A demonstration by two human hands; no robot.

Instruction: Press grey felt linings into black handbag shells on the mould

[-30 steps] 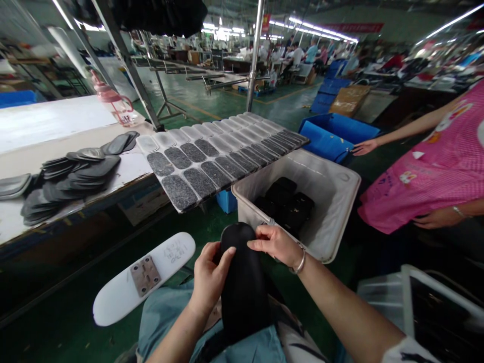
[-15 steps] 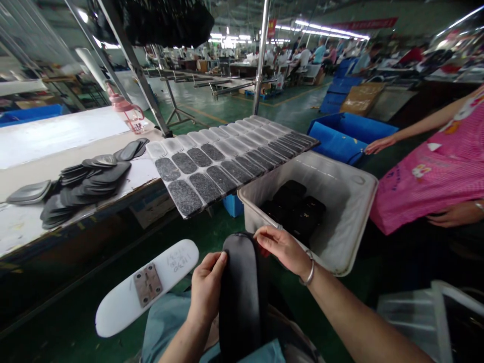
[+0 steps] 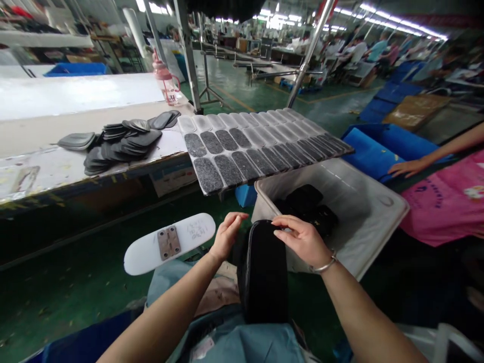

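Observation:
A long black case-like piece point(image 3: 268, 272) with a rounded end stands on my lap, its narrow side showing on the left. My left hand point(image 3: 229, 233) is just off its upper left edge, open, fingers stretched toward it and holding nothing visible. At the top right corner, fingertips of my right hand point(image 3: 300, 239) touch the rim, with thumb and fingers apart. Left of my knees is a white rounded board point(image 3: 141, 254) with a brown metal plate point(image 3: 169, 243) on it.
A slanted rack board point(image 3: 242, 169) bears rows of grey and clear oval pieces. Black moulded panels point(image 3: 128, 146) lie piled on the left table. A whitish bin point(image 3: 363, 222) holds black cases point(image 3: 306, 199). On the right, another person's hand point(image 3: 408, 167) reaches by a blue bin point(image 3: 370, 151).
My left hand has let go of the smooth black panel and lifted off. A matte black face now shows on my lap instead. The view has swung left and down.

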